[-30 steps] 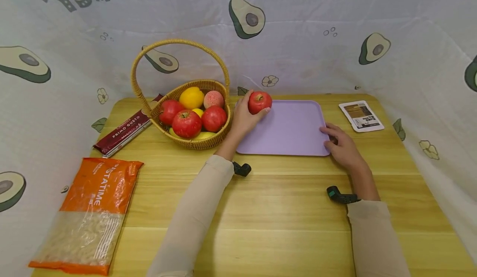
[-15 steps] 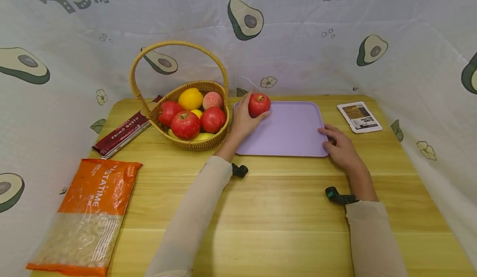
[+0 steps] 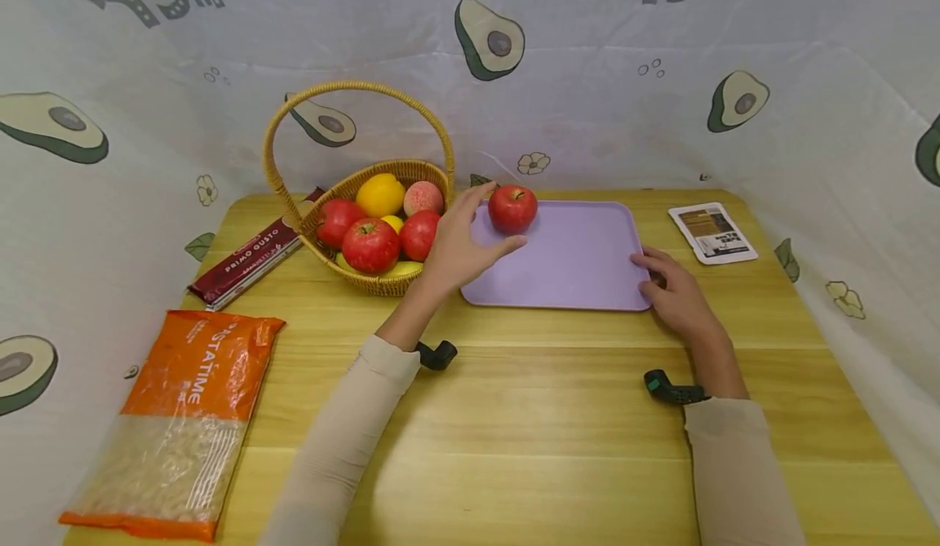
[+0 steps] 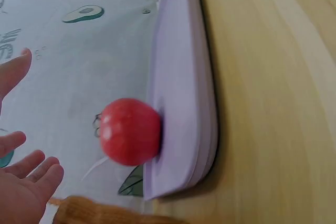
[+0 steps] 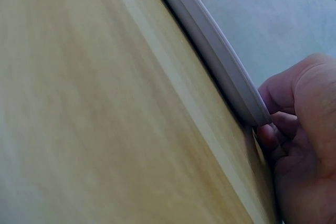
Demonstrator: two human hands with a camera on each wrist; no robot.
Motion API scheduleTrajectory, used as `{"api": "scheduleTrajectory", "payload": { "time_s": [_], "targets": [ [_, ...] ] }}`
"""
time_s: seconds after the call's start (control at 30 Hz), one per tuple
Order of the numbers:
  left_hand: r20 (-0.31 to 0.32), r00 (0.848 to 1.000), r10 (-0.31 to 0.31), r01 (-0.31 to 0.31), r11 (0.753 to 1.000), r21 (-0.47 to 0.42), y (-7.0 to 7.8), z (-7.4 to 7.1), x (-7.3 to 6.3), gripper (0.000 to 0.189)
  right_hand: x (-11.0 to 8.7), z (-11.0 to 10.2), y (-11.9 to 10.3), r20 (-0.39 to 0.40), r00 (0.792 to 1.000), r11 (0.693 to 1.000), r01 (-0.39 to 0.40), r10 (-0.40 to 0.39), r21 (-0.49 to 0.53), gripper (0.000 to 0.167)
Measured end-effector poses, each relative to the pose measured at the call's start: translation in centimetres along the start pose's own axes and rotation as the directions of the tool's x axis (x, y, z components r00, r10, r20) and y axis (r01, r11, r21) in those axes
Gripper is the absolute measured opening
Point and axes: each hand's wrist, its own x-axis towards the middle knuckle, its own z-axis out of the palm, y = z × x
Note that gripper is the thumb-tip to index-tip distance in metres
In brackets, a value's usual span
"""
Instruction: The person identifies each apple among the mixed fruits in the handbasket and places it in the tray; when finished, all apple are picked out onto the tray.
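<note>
A red apple [image 3: 512, 209] rests at the far left corner of a lilac tray [image 3: 580, 264]. Beside it, my left hand [image 3: 457, 246] is spread, thumb and fingers apart from the fruit; the left wrist view shows a gap between the fingers and the apple [image 4: 130, 131]. My right hand [image 3: 681, 299] holds the tray's right edge. Seen from the right wrist, the thumb lies over the rim [image 5: 231, 72] and the other fingers curl beside and below it. Left of the tray stands a wicker basket [image 3: 382, 286] of fruit, partly covered by my left hand.
In the basket are red apples [image 3: 370, 246], a yellow lemon-like fruit [image 3: 380, 195] and a peach [image 3: 423, 197]. A dark red spaghetti pack [image 3: 246, 262] and an orange pasta bag [image 3: 176, 423] lie to the left. A small white packet [image 3: 712, 233] is at back right.
My left hand has let go of the apple and drawn back to the left, its fingers spreading. The apple stays on the tray. My right hand keeps its place at the tray's edge.
</note>
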Motion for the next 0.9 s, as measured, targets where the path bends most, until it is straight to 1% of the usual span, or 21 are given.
{"api": "scheduleTrajectory", "payload": {
  "time_s": [0.07, 0.2, 0.3, 0.47, 0.63, 0.77, 0.9],
  "targets": [
    [-0.014, 1.000, 0.022, -0.022, 1.000, 0.000, -0.2, -1.1, -0.6, 0.088, 0.0, 0.0, 0.0, 0.000, 1.000, 1.000, 0.000, 0.000, -0.001, 0.049],
    [-0.069, 0.995, 0.066, -0.064, 0.998, 0.029, -0.6, -3.3, -2.0, 0.084, 0.0, 0.1, 0.1, -0.001, 1.000, 1.000, 0.003, -0.003, -0.004, 0.049],
    [-0.117, 0.991, 0.072, -0.064, 0.996, 0.063, -1.1, -4.9, -2.9, 0.084, -0.1, 0.1, 0.1, -0.004, 1.000, 1.000, 0.011, -0.011, -0.004, 0.049],
    [-0.183, 0.983, 0.029, -0.003, 0.990, 0.138, -1.8, -7.4, -4.1, 0.087, 0.0, 0.1, 0.0, 0.000, 1.000, 1.000, 0.017, -0.017, -0.004, 0.050],
    [-0.246, 0.969, -0.019, 0.059, 0.986, 0.158, -2.6, -9.6, -5.0, 0.086, 0.1, 0.2, 0.1, -0.004, 1.000, 1.000, 0.012, -0.012, 0.007, 0.049],
    [-0.284, 0.957, -0.066, 0.114, 0.981, 0.156, -3.2, -10.8, -5.6, 0.087, 0.1, 0.2, 0.1, -0.005, 1.000, 1.000, 0.010, -0.009, 0.014, 0.050],
    [-0.293, 0.949, -0.115, 0.164, 0.975, 0.150, -3.4, -11.4, -6.0, 0.091, 0.1, 0.2, 0.2, -0.010, 1.000, 1.000, 0.018, -0.018, 0.007, 0.051]
  ]
}}
